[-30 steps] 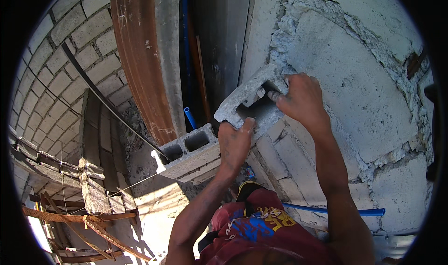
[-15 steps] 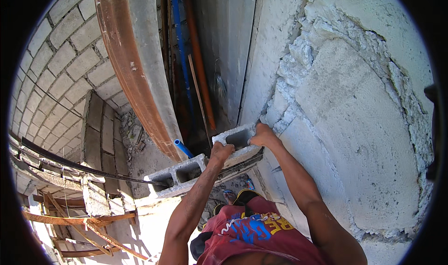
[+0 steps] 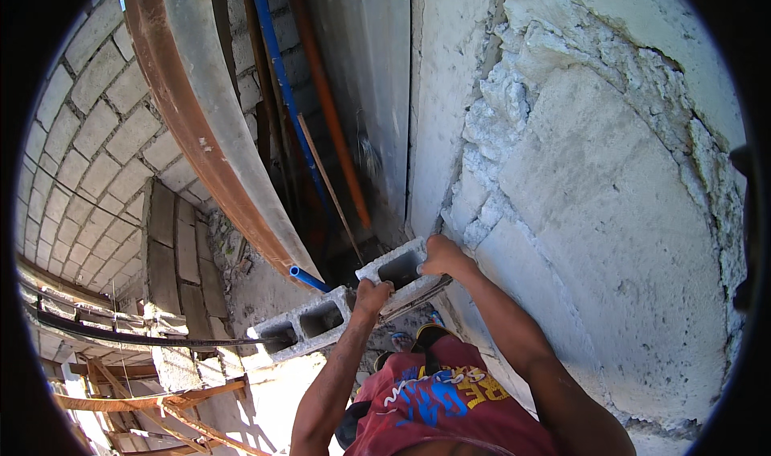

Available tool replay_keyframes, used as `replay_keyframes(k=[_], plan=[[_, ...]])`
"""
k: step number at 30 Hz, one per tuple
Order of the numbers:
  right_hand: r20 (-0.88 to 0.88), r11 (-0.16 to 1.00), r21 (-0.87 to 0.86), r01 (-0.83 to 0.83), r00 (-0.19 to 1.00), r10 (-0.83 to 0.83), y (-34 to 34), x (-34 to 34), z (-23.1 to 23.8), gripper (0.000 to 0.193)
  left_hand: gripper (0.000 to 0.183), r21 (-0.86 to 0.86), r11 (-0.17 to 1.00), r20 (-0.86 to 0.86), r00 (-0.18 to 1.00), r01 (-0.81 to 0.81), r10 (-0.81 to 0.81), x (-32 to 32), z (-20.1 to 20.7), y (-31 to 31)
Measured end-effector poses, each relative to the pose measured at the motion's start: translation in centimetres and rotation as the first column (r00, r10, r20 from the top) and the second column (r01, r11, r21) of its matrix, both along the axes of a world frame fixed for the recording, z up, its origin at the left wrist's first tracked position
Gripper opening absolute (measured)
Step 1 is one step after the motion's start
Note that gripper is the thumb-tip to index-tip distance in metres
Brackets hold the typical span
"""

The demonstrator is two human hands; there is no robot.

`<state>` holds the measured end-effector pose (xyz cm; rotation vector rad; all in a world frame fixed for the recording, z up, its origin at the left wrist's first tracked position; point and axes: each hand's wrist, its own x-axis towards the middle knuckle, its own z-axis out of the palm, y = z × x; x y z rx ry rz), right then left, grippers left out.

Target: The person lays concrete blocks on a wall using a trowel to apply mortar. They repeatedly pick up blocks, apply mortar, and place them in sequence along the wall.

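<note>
A grey hollow concrete block (image 3: pixel 368 274) sits at the right end of a low wall, against the rough concrete face. My left hand (image 3: pixel 373 297) grips its near left side, thumb over the rim of the hollow. On the block's right end, my right hand (image 3: pixel 444 257) is closed over the top edge, fingers partly hidden. Another hollow block (image 3: pixel 299 328) lies to the left in the same course, its two cavities facing up. A short blue pipe (image 3: pixel 309 279) sticks up just behind that block.
Rough broken concrete wall (image 3: pixel 610 215) rises at my right. A rusty steel beam (image 3: pixel 173 110) stands behind the blocks, with an orange pipe (image 3: pixel 328 114) and a thin stick (image 3: pixel 321 171) beyond. A black bar (image 3: pixel 161 340) reaches the left block. Timber pieces (image 3: pixel 144 401) lie lower left.
The view has shifted, so the blocks appear lower in the picture. Both hands keep their hold on the right block, which sits slightly nearer to me relative to the left one.
</note>
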<state>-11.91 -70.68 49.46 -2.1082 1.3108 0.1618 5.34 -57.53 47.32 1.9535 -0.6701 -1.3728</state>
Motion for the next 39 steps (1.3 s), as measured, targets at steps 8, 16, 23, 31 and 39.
replay_keyframes(k=[8,16,23,31,39], plan=[[0.000,0.998,-0.040,0.042,0.999,-0.042,0.7,-0.4,-1.7,0.050,0.058,0.025,1.000,-0.033,0.999,0.013,-0.013,-0.1,0.0,0.7],[-0.043,0.999,0.046,0.009,0.999,-0.007,0.1,-0.9,-1.2,0.057,0.066,0.009,0.998,0.006,0.999,0.054,-0.054,-0.9,-1.9,1.1],[-0.040,0.994,0.037,0.105,0.994,-0.103,0.4,-0.3,-0.6,0.050,0.062,-0.033,0.998,-0.011,0.998,0.056,-0.056,-0.5,-2.0,1.0],[-0.085,0.992,-0.075,0.101,0.991,-0.107,0.3,-1.2,0.1,0.034,0.052,-0.099,0.989,0.044,0.994,0.106,-0.102,-1.5,-3.7,0.1],[-0.020,0.995,-0.046,0.087,0.996,-0.088,0.8,0.0,0.9,0.031,0.035,-0.053,0.985,0.170,0.974,0.164,-0.153,-0.1,-2.5,0.5]])
